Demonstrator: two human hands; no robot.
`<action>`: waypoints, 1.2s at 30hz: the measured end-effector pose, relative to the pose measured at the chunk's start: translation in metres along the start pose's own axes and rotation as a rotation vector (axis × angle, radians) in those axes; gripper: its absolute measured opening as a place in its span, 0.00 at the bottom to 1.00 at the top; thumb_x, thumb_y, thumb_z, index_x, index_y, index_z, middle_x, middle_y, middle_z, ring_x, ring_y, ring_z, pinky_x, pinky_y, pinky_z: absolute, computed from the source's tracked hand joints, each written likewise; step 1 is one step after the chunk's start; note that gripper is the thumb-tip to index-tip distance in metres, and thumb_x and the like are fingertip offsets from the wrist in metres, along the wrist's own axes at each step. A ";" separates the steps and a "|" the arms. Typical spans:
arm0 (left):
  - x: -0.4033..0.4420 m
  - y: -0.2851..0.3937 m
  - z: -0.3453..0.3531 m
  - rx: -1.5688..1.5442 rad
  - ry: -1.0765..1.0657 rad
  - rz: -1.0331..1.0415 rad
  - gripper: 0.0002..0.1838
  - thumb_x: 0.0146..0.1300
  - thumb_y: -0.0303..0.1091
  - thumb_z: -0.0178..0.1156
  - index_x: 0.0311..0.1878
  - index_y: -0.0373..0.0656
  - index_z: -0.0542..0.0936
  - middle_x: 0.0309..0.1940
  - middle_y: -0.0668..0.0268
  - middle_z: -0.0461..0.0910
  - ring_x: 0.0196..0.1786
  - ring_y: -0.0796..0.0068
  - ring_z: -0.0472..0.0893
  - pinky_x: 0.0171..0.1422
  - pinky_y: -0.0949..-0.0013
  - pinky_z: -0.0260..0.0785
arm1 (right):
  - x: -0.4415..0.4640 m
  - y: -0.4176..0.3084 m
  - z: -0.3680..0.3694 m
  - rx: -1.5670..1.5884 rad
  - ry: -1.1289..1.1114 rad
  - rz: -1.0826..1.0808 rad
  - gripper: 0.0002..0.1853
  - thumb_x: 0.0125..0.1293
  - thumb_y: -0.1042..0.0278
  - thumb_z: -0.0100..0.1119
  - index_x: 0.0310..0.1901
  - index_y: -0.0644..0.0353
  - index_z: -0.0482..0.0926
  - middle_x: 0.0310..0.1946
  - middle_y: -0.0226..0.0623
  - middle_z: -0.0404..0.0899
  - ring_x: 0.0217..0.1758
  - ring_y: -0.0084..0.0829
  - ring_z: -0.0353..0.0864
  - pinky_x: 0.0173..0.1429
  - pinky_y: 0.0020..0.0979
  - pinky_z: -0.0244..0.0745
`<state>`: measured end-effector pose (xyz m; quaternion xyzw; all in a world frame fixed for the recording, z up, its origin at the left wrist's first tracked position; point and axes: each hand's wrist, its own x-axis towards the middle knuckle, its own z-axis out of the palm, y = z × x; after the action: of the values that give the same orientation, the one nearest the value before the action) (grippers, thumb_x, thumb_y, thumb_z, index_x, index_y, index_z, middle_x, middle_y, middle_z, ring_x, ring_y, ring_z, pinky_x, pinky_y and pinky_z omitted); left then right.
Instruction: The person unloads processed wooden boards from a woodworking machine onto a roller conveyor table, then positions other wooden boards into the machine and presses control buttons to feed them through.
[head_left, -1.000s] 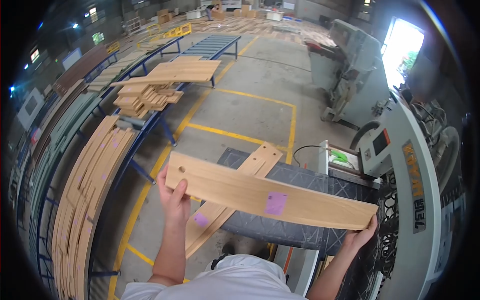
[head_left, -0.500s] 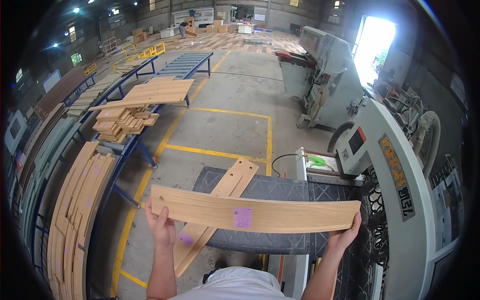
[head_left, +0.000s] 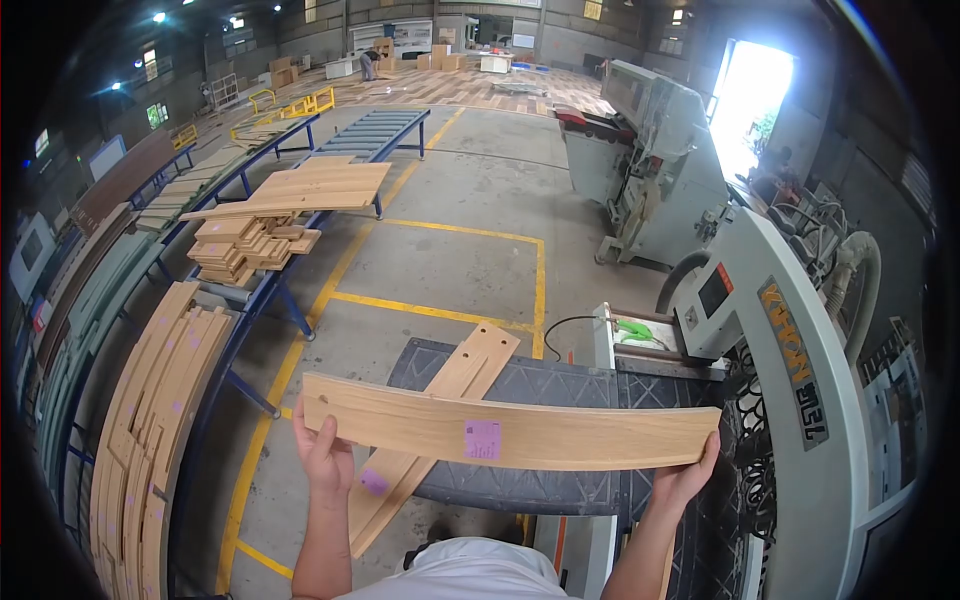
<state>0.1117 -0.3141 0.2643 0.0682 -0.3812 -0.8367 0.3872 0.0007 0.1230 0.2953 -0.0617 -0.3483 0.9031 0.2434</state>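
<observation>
Plank (head_left: 545, 435) held by its two ends above a black-topped desk (head_left: 540, 490)

The left hand (head_left: 325, 455) is closed on the plank's left end, with its thumb against the upward-turned face and the other fingers mostly hidden behind. The right hand (head_left: 688, 472) is curled around the lower right corner, fingertips up along the end; how tightly either one presses cannot be told. Between them the plank lies nearly level, its length roughly along the near edge of the desk, its left end reaching out past the desk's left edge. A purple printed label (head_left: 482, 440) sits near the middle of its face; the print is too small to read.

Below it, two narrow boards (head_left: 470, 375) lie side by side, slanting across the left end of the desk. They jut beyond the far edge at one end and overhang the near left corner at the other, with the held piece covering their middle. Holes show near their far end, and a purple sticker (head_left: 374, 482) near the other.

At the desk's right edge stands a pale machine (head_left: 800, 440) with yellow lettering; a bright green item (head_left: 637, 330) rests beyond the far right corner. To the left, long boards (head_left: 150, 420) are stacked beside shorter timber pieces (head_left: 235, 245) and wide panels (head_left: 310, 185), near a blue-framed roller conveyor (head_left: 375, 135). Far back, another person (head_left: 370, 65) bends forward near some cardboard boxes (head_left: 445, 60).
</observation>
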 end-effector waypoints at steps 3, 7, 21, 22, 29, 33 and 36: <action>0.000 -0.007 -0.009 -0.007 0.004 0.006 0.24 0.68 0.30 0.56 0.66 0.47 0.64 0.59 0.64 0.73 0.58 0.68 0.77 0.60 0.64 0.75 | -0.004 0.005 0.003 0.027 0.020 0.036 0.19 0.72 0.52 0.49 0.55 0.57 0.74 0.50 0.32 0.79 0.54 0.31 0.78 0.60 0.36 0.73; -0.003 -0.021 -0.038 -0.279 0.096 -0.272 0.21 0.72 0.40 0.51 0.66 0.48 0.66 0.59 0.65 0.74 0.60 0.66 0.75 0.63 0.62 0.70 | -0.009 0.021 -0.029 -0.019 0.001 0.119 0.21 0.69 0.52 0.54 0.56 0.58 0.74 0.52 0.35 0.78 0.56 0.32 0.78 0.61 0.36 0.72; 0.037 -0.026 -0.030 -0.214 0.315 -0.340 0.32 0.72 0.61 0.42 0.67 0.47 0.66 0.64 0.65 0.68 0.65 0.63 0.69 0.69 0.59 0.61 | -0.103 0.055 -0.067 -1.604 -1.368 0.709 0.20 0.50 0.52 0.69 0.40 0.58 0.84 0.33 0.40 0.84 0.36 0.36 0.84 0.43 0.34 0.76; 0.045 -0.027 -0.012 -0.207 0.293 -0.366 0.32 0.72 0.61 0.42 0.67 0.47 0.66 0.64 0.65 0.68 0.65 0.63 0.69 0.69 0.59 0.61 | -0.111 0.065 -0.057 -1.630 -1.410 0.694 0.20 0.51 0.53 0.67 0.41 0.58 0.83 0.33 0.41 0.84 0.36 0.37 0.84 0.42 0.35 0.76; 0.084 -0.048 0.137 -0.043 -0.396 -0.364 0.26 0.74 0.53 0.45 0.65 0.45 0.67 0.61 0.66 0.72 0.61 0.71 0.73 0.65 0.65 0.65 | -0.146 0.086 0.022 -1.240 -0.986 0.270 0.19 0.63 0.50 0.62 0.45 0.58 0.79 0.29 0.45 0.80 0.32 0.36 0.82 0.37 0.35 0.74; 0.071 -0.099 0.203 0.107 -0.742 -0.212 0.25 0.70 0.37 0.54 0.67 0.41 0.64 0.58 0.65 0.73 0.59 0.73 0.73 0.63 0.68 0.66 | -0.122 0.134 -0.004 -1.081 -0.673 0.075 0.18 0.64 0.52 0.62 0.43 0.60 0.78 0.29 0.44 0.80 0.31 0.34 0.80 0.36 0.33 0.73; 0.041 -0.180 0.148 0.608 -0.988 -0.364 0.32 0.63 0.27 0.60 0.69 0.37 0.61 0.55 0.61 0.73 0.56 0.72 0.73 0.63 0.69 0.66 | -0.090 0.164 -0.005 -0.982 -0.356 0.094 0.18 0.65 0.53 0.62 0.41 0.62 0.78 0.28 0.43 0.80 0.31 0.32 0.80 0.37 0.33 0.74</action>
<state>-0.0845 -0.1825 0.2503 -0.1566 -0.7200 -0.6757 -0.0216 0.0160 -0.0224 0.1782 -0.0297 -0.7636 0.6398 0.0818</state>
